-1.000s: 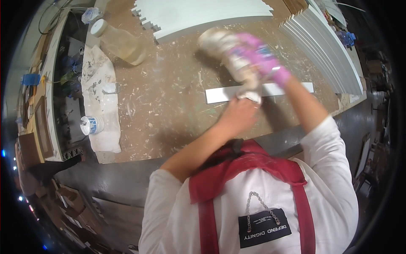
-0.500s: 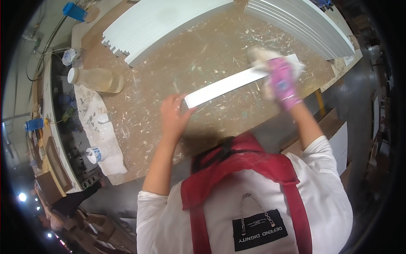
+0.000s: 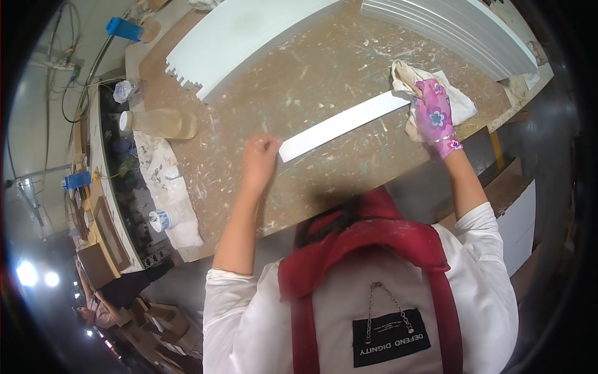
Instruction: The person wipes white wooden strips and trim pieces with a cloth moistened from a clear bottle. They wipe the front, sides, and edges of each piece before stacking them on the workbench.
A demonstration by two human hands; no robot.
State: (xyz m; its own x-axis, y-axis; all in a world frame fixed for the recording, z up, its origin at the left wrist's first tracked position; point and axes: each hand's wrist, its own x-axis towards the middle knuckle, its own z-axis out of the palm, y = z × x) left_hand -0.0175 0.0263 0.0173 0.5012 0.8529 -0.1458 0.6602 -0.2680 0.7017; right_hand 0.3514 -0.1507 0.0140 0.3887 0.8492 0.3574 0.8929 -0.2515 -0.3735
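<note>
Here is the white strip [image 3: 342,126], lying flat and slantwise across the middle of the paint-flecked surface [image 3: 299,75], its right stretch tucked under a cream cloth [image 3: 462,107]. And the right hand [image 3: 435,115], in a flowered pink glove, is right on top, fingers clasping the bunched cloth. Down at the other end, the bare left hand [image 3: 258,159] sits just beside the strip's left tip, fingers curled in; whether they touch it, I cannot tell.

So how far along? The cloth is at the right end, and most of the strip's upper face lies bare, looking evenly white. Whether the cloth has covered all of it, nobody could call from here; as I judge it, this piece is in mid-handling.

Further out, two groups of pieces lie apart from it: a pale stack [image 3: 249,37] up top and a row of white lengths [image 3: 455,31] at the right. Which are done and which are left doesn't show. Over left, a capped bottle [image 3: 171,124] lies on its side.
</note>
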